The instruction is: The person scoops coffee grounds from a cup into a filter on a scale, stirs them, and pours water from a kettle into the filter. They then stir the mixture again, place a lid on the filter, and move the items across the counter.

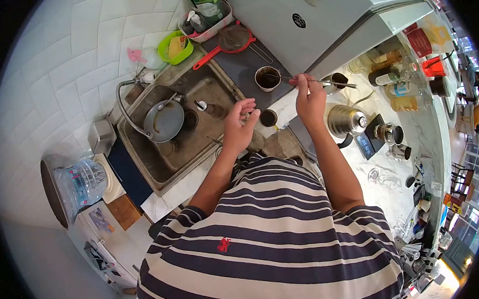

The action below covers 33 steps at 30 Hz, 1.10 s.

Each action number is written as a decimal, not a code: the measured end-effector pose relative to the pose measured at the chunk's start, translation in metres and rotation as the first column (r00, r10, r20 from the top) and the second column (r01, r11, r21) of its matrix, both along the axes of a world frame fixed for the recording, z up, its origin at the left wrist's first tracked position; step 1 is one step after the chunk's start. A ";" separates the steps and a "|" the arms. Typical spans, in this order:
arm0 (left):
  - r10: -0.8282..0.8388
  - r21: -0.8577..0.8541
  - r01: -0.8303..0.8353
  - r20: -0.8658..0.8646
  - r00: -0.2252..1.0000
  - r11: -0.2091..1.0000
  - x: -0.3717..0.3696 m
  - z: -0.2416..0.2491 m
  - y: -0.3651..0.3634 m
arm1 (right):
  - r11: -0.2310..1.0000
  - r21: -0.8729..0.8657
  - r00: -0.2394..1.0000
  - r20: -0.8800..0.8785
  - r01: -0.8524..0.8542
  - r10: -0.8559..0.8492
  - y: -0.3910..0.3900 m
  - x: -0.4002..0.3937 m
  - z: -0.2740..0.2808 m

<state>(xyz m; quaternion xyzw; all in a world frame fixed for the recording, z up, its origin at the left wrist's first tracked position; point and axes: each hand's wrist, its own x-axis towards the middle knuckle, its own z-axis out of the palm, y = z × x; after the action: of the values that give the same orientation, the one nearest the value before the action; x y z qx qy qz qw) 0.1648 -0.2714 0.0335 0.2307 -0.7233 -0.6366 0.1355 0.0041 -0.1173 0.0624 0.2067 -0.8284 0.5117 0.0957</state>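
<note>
In the head view my right hand point(310, 101) is closed around a long thin metal spoon point(330, 82). The spoon's far end reaches into a white cup point(269, 87) with dark brown contents, which stands on the dark counter mat. My left hand point(240, 124) hovers over the sink's right edge, its fingers loosely bent and thumb apart, with nothing visible in it. A small cup of dark liquid point(268, 118) stands just right of my left hand, apart from it. Beyond my right hand there is a metal pitcher point(334, 84).
The sink point(155, 172) holds a grey pan point(164, 120). A red-handled strainer point(233, 39) and a green basket point(175, 47) lie behind it. To the right stand a gooseneck kettle point(345, 119), a scale point(365, 145) and several bottles point(394, 76). A fridge point(293, 37) borders the counter.
</note>
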 end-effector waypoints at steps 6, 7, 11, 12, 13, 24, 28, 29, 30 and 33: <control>-0.024 -0.029 0.024 -0.023 0.999 0.999 0.005 -0.003 0.013 | 0.911 -0.362 0.938 0.340 0.199 -0.070 0.021 0.016 -0.001; -0.027 -0.043 0.026 -0.025 0.999 0.999 0.006 -0.003 0.016 | 0.875 -0.429 0.922 0.385 0.226 -0.049 0.027 0.018 0.000; -0.049 -0.062 0.047 -0.029 0.998 0.997 0.012 0.003 0.030 | 0.733 -0.606 0.863 0.503 0.308 0.053 0.065 0.032 0.024; -0.054 -0.070 0.051 -0.034 0.998 0.996 0.014 0.007 0.036 | 0.702 -0.632 0.852 0.519 0.327 0.071 0.079 0.038 0.034; -0.061 -0.078 0.058 -0.042 0.997 0.995 0.013 0.010 0.044 | 0.658 -0.674 0.841 0.529 0.337 0.111 0.096 0.043 0.041; -0.357 -0.171 0.339 -0.095 0.929 0.925 -0.030 0.043 0.187 | 0.605 -0.678 0.904 0.241 0.417 -0.353 0.331 0.062 0.059; -0.466 -0.222 0.431 -0.140 0.873 0.875 -0.052 0.044 0.243 | 0.654 -0.535 0.830 0.189 0.535 -0.524 0.399 0.069 0.053; -0.485 -0.231 0.449 -0.134 0.864 0.863 -0.055 0.045 0.257 | 0.682 -0.449 0.805 0.170 0.577 -0.569 0.412 0.070 0.048; -0.506 -0.222 0.472 -0.131 0.852 0.853 -0.058 0.047 0.270 | 0.698 -0.384 0.784 0.129 0.604 -0.608 0.422 0.071 0.044; -0.552 -0.210 0.522 -0.126 0.824 0.827 -0.067 0.050 0.306 | 0.728 -0.239 0.754 0.032 0.643 -0.656 0.439 0.062 0.031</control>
<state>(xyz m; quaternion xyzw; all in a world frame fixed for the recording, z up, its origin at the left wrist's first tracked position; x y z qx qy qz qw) 0.0976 0.0350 0.0832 -0.0538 -0.7942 -0.6043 0.0343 0.0665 0.3213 0.0929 -0.0949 -0.7787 0.5342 0.3149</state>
